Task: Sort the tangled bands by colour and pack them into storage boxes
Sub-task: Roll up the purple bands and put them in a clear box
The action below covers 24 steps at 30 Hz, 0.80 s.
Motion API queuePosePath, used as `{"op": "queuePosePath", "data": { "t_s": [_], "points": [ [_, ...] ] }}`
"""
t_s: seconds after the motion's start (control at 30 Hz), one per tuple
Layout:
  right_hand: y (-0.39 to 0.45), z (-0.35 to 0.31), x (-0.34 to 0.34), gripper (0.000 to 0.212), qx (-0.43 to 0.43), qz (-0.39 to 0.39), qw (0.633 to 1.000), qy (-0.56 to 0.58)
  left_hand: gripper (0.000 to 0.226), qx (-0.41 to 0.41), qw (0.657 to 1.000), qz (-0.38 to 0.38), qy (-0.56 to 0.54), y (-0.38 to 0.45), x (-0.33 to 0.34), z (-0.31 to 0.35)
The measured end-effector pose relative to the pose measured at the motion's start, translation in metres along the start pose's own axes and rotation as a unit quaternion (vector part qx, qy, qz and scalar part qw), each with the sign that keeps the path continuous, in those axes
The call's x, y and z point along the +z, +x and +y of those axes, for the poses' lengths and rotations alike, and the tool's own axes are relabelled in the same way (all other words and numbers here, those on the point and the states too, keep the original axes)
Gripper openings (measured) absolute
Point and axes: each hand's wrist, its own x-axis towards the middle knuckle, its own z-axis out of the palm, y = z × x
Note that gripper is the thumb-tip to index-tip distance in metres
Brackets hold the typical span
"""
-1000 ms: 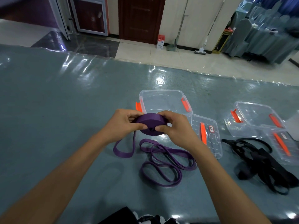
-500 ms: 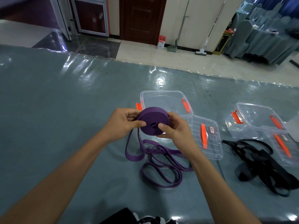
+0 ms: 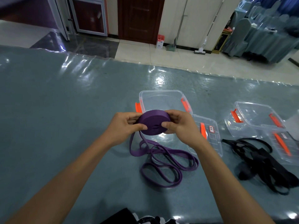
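Observation:
A purple band is wound into a flat roll (image 3: 151, 122) held above the table. My left hand (image 3: 123, 125) grips its left side and my right hand (image 3: 179, 125) grips its right side, thumbs on the near face. The band's loose tail (image 3: 163, 164) hangs from the roll and lies in loops on the table below. Just behind the roll stands an open clear storage box (image 3: 161, 98) with orange latches. A tangle of black bands (image 3: 262, 160) lies at the right, in front of a second clear box (image 3: 257, 115).
A clear lid (image 3: 210, 136) with an orange strip lies right of the first box, another lid (image 3: 286, 146) beside the second. The table (image 3: 56, 118) has a glossy blue-grey plastic cover. A dark object (image 3: 123, 217) sits at the near edge.
The roll has turned in my hands and taken up more band. The loose loop at the left has been drawn in towards the roll.

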Motion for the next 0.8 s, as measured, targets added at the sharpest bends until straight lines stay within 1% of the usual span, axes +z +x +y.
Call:
{"op": "queuePosePath", "data": {
  "t_s": [0.13,0.2,0.27,0.3,0.37,0.43,0.5,0.53,0.6,0.67,0.7,0.8],
  "points": [
    [-0.004,0.008,0.008,0.032,0.016,0.033,0.992,0.118,0.038,-0.002,0.999,0.009,-0.040,0.001,-0.001,0.003],
    [-0.003,0.015,0.011,0.031,0.024,0.046,0.989,0.140,0.038,-0.005,0.999,0.008,-0.041,0.002,0.000,0.002],
    [-0.003,0.019,0.013,0.032,0.022,0.044,0.991,0.124,0.039,-0.014,1.000,0.006,-0.026,0.002,0.000,-0.001],
    [-0.003,0.020,0.013,0.034,0.006,0.041,0.995,0.087,0.039,-0.020,1.000,0.005,-0.017,0.001,-0.001,-0.003],
    [-0.003,0.019,0.011,0.041,-0.039,0.031,0.998,-0.043,0.040,-0.019,1.000,-0.004,0.015,0.000,-0.001,-0.005],
    [0.000,0.013,0.008,0.047,-0.054,0.003,0.984,-0.172,0.040,-0.004,0.998,-0.025,0.057,0.000,-0.001,-0.006],
    [0.003,0.008,0.009,0.040,-0.059,-0.034,0.964,-0.258,0.038,0.003,0.997,-0.038,0.067,0.001,0.001,-0.006],
    [0.004,0.005,0.010,0.035,-0.060,-0.040,0.959,-0.273,0.037,0.008,0.997,-0.038,0.066,0.001,0.001,-0.005],
    [0.006,0.002,0.009,0.027,-0.060,-0.029,0.963,-0.261,0.037,0.017,0.998,-0.032,0.059,0.003,0.002,-0.001],
    [0.007,0.002,0.006,0.026,-0.059,-0.015,0.972,-0.228,0.038,0.013,0.999,-0.026,0.037,0.003,0.004,0.001],
    [0.007,0.003,0.003,0.026,-0.051,-0.008,0.980,-0.194,0.039,0.008,0.999,-0.022,0.022,0.003,0.004,0.001],
    [0.004,0.006,0.001,0.027,-0.003,0.011,1.000,-0.026,0.039,-0.001,1.000,-0.005,-0.026,0.003,0.001,-0.003]
  ]
}}
